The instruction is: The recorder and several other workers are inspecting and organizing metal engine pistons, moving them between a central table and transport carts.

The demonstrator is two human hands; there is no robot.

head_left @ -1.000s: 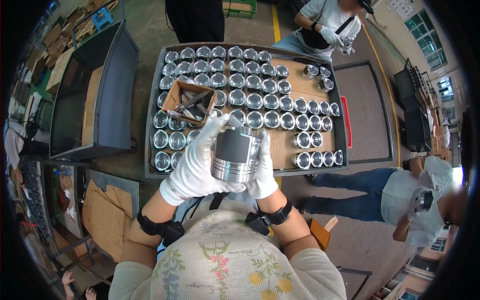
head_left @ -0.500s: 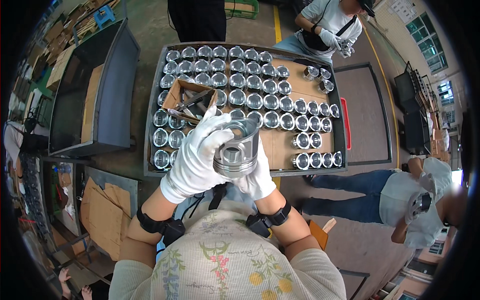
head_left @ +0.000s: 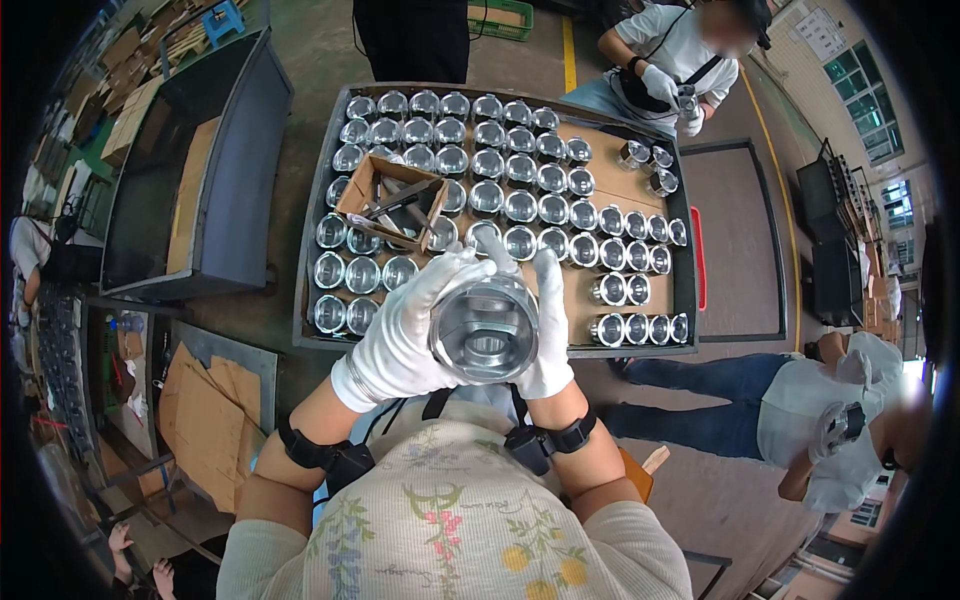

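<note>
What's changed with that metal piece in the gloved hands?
The piston has been turned: its dark side faced the camera, now its hollow end does. The left hand and right hand still hold it. The tray, other pistons and cardboard box stayed put.

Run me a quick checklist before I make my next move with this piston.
1. White-gloved left grip against the silver cylindrical metal piston: ok.
2. White-gloved right grip on its opposite side: ok.
3. Hollow end in view: ok, it faces the camera.
4. Support beneath: cannot tell, hidden.
5. Dark metal-edged rectangular tray free of loose containers: not ok, an open brown cardboard box sits among the rows of silver pistons.
</note>
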